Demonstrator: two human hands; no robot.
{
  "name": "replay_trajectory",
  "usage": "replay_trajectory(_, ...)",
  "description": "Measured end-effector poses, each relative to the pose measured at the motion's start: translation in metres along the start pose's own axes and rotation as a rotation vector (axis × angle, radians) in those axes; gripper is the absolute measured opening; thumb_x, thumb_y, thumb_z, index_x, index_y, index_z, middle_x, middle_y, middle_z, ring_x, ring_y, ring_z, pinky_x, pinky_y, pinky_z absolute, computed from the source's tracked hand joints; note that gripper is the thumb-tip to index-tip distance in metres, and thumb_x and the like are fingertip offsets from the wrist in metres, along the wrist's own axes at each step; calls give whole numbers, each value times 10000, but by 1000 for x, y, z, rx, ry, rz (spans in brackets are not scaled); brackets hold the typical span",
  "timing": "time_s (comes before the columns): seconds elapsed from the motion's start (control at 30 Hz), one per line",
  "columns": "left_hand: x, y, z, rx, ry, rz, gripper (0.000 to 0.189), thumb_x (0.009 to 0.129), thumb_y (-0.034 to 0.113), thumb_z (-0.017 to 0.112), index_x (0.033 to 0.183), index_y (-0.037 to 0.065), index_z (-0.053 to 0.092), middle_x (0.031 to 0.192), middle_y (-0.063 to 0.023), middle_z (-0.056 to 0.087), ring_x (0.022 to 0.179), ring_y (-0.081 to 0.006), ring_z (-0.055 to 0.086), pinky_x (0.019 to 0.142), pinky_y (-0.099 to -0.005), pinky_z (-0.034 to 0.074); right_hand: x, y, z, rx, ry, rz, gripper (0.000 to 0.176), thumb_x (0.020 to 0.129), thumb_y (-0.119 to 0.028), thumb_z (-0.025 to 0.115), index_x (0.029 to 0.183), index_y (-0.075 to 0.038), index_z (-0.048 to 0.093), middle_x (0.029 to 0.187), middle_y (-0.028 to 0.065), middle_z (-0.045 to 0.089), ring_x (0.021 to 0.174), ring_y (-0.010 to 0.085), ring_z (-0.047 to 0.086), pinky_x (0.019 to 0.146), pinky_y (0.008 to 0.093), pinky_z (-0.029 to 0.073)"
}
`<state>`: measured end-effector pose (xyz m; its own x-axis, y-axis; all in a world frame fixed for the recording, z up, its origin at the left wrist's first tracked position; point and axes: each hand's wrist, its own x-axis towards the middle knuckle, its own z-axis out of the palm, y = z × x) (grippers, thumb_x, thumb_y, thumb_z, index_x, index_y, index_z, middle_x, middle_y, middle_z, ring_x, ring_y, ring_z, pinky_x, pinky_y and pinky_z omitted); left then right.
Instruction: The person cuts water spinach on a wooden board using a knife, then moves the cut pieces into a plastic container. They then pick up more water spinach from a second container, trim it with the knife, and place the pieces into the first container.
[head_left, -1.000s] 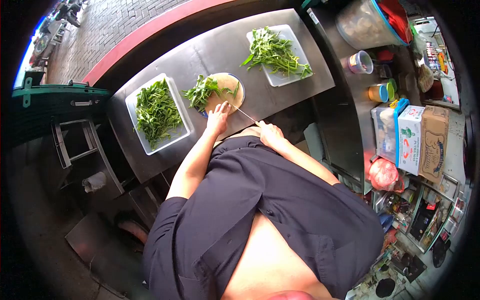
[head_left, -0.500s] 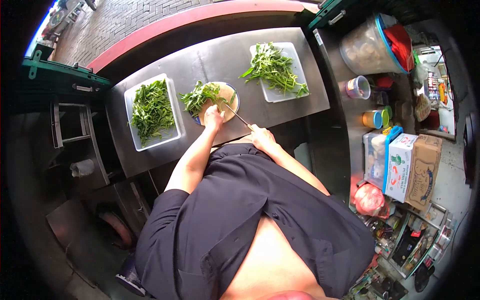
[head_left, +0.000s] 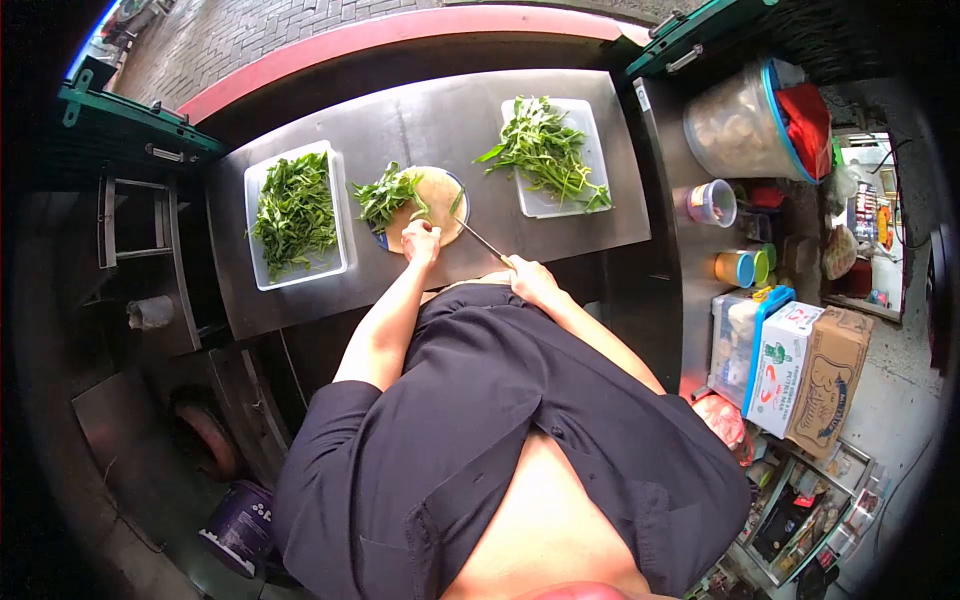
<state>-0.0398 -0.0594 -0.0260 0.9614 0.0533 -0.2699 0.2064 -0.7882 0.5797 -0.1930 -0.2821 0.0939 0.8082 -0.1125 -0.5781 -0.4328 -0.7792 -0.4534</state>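
Observation:
A round cutting board (head_left: 447,190) with a blue edge lies on the metal table, a pile of leafy greens (head_left: 383,199) on its left side. My left hand (head_left: 421,242) is over the board's near edge, fingers closed at the end of a green sprig. My right hand (head_left: 533,281) grips the handle of a knife (head_left: 487,245), whose blade points forward and left onto the board, beside a small green piece. To the left stands a white tray (head_left: 341,228) full of cut greens. Longer leafy stems fill another white tray (head_left: 583,118) at the right.
The metal table (head_left: 405,120) ends at a dark gap before a red ledge (head_left: 400,31). On the right-hand counter are a large clear tub (head_left: 728,122), several small containers, a blue-lidded box (head_left: 733,325) and a cardboard carton (head_left: 830,375). A purple bucket (head_left: 240,525) stands low on the left.
My left hand has drawn slightly away from the leafy pile, toward my body. The knife stays in my right hand, its tip still on the board. The whole view has shifted a little.

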Motion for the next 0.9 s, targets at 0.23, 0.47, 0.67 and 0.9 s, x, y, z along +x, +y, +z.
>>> replay_trajectory(0.23,-7,-18,8,-333,-43,-180,208,778,248,825,885,71,806,880,-117,783,820,-255,753,808,-361,582,-1,-16,-10,-5,8,-58,295,1011,-278,537,1244,-102,581,1003,280,712,972,472,688,841,560,534)
replay_trajectory(0.47,-7,-17,-3,-149,-79,-193,173,800,242,826,881,92,796,923,-126,778,887,-286,751,830,-396,585,10,-35,4,-60,-54,-118,285,1030,-273,492,1233,-99,589,966,271,717,925,456,700,810,563,534)
replay_trajectory(0.67,-12,-15,-14,5,-47,19,199,827,238,795,962,96,758,945,-130,737,904,-305,715,843,-423,574,7,-52,14,-145,-39,-79,269,1030,-268,498,1209,-91,592,936,250,725,896,442,713,799,550,545)
replay_trajectory(0.9,-17,-32,-39,362,-44,659,414,843,168,703,1220,42,588,1324,-107,520,1120,-303,553,839,-408,557,1,-54,40,-183,7,-37,224,1025,-240,505,1160,-67,551,849,278,704,838,479,704,747,593,538)
